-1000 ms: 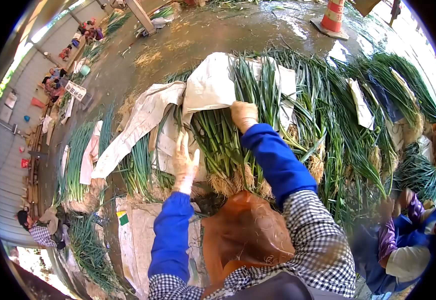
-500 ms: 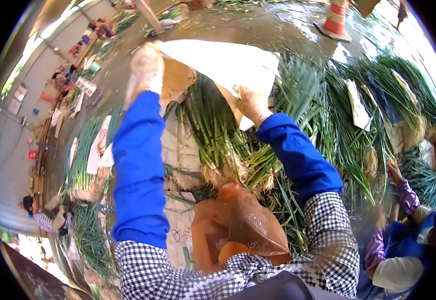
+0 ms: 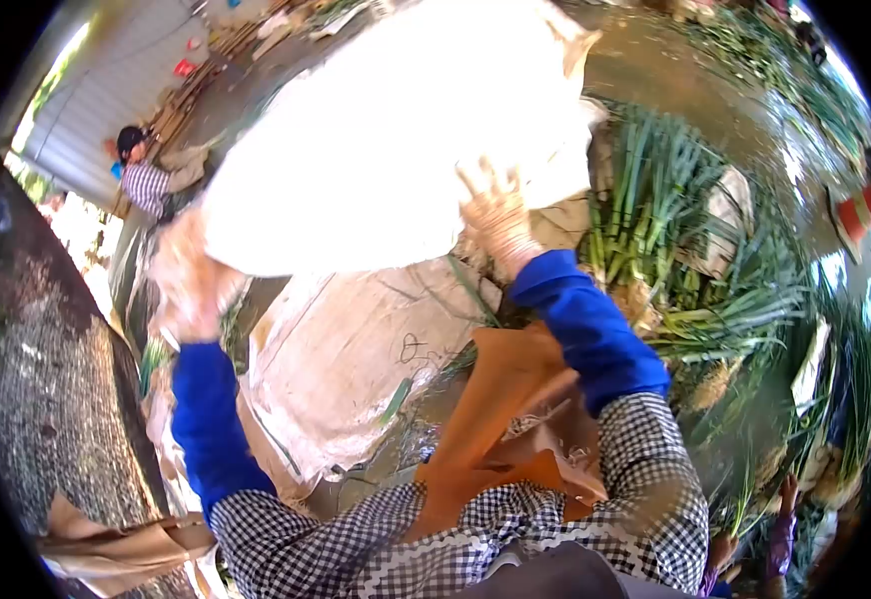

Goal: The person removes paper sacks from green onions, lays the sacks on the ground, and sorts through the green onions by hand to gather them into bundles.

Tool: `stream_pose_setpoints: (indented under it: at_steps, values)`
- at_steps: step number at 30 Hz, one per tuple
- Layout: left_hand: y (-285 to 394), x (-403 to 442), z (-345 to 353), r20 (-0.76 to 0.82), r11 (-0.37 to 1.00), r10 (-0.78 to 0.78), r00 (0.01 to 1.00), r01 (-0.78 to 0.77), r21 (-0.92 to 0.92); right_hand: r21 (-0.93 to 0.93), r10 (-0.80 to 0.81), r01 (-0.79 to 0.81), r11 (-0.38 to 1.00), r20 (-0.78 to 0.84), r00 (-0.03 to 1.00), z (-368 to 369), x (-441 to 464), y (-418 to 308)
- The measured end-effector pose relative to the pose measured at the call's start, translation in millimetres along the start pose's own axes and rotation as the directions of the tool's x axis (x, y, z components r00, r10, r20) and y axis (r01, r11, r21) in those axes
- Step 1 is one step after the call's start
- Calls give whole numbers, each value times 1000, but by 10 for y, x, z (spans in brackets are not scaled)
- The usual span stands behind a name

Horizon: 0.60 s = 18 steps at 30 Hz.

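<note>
A large white sheet (image 3: 356,150), so bright that its surface detail is lost, spreads across the upper middle of the view. At its lower left corner is my left hand (image 3: 191,275), blurred by motion but closed on the edge. My right hand (image 3: 500,215) lies against the lower right part of the sheet with its fingers spread. Below it, a pale flattened sack (image 3: 356,349) lies on the ground. To the right of the sheet rests a bundle of green onions (image 3: 650,215) with pale stalks and roots toward me.
An orange-brown apron (image 3: 500,399) covers my front. More green onions (image 3: 755,309) lie to the right, near an orange and white cone (image 3: 865,210). A co-worker (image 3: 146,180) is at the left. Another person's hand (image 3: 788,494) shows at lower right. A dark mesh-covered surface (image 3: 56,379) stands at left.
My view has turned left. The white sheet has moved left off the onion bundle and now spreads wide over the sack area. My right hand's fingers have spread out on it.
</note>
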<state>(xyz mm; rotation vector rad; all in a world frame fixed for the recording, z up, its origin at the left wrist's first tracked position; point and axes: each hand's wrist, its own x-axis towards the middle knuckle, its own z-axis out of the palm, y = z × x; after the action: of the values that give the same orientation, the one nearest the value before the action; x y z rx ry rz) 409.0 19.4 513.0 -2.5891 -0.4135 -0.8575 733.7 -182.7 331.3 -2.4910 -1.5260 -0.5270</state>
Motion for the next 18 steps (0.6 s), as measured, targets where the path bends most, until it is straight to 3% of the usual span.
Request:
stream_pose_setpoints:
  at_steps: [1, 2, 4, 5, 6, 7, 8, 9, 10, 11, 12, 14, 16, 17, 18]
  values:
    - [-49, -433, 14, 68, 972, 36, 997, -50, 228, 76, -70, 73, 994, -50, 996, 435, 76, -273]
    - [-112, -832, 89, 167, 947, 12, 986, -65, 316, 156, -138, 153, 976, -99, 985, 854, 124, -577]
    - [-313, -1749, 317, 512, 980, -198, 836, 158, 120, 172, -281, 277, 945, 0, 960, 1771, 95, -904]
    - [-411, -2207, 433, 650, 949, -289, 703, 301, 96, 176, -383, 362, 915, 104, 918, 2070, 14, -996]
    - [-342, -2483, 507, 828, 906, -400, 394, 308, 291, 141, -496, 476, 868, 264, 827, 2128, -83, -1123]
    - [-279, -2931, 653, 802, 947, -313, 508, 97, 307, 131, -579, 585, 800, 420, 699, 2045, -225, -1214]
    - [-217, -3378, 799, 760, 928, -219, 612, -111, 356, 188, -593, 581, 792, 464, 658, 2187, -361, -1286]
    - [-175, -4034, 1157, 729, 948, -250, 637, 10, 317, 239, -597, 565, 790, 507, 621, 2324, -448, -1362]
    - [4, -4360, 1348, 788, 922, -361, 498, 63, 383, 235, -646, 673, 701, 608, 461, 2330, -412, -1425]
    - [161, -4748, 1568, 771, 900, -432, 468, 172, 400, 243, -656, 693, 679, 624, 424, 2398, -394, -1480]
    - [268, -4971, 1819, 842, 884, -464, 277, 207, 419, 256, -671, 706, 660, 624, 401, 2480, -393, -1512]
    - [531, -5161, 1993, 840, 812, -509, 190, 430, 395, 288, -678, 693, 661, 625, 387, 2644, -424, -1528]
    - [618, -5181, 2110, 882, 834, -455, 119, 405, 376, 305, -650, 641, 704, 642, 408, 2864, -520, -1458]
    - [615, -5284, 2209, 904, 788, -424, -55, 471, 398, 313, -621, 603, 733, 671, 406, 3018, -645, -1448]
    - [484, -5410, 2254, 986, 882, -161, -29, 443, 157, 348, -604, 551, 758, 693, 393, 3186, -774, -1405]
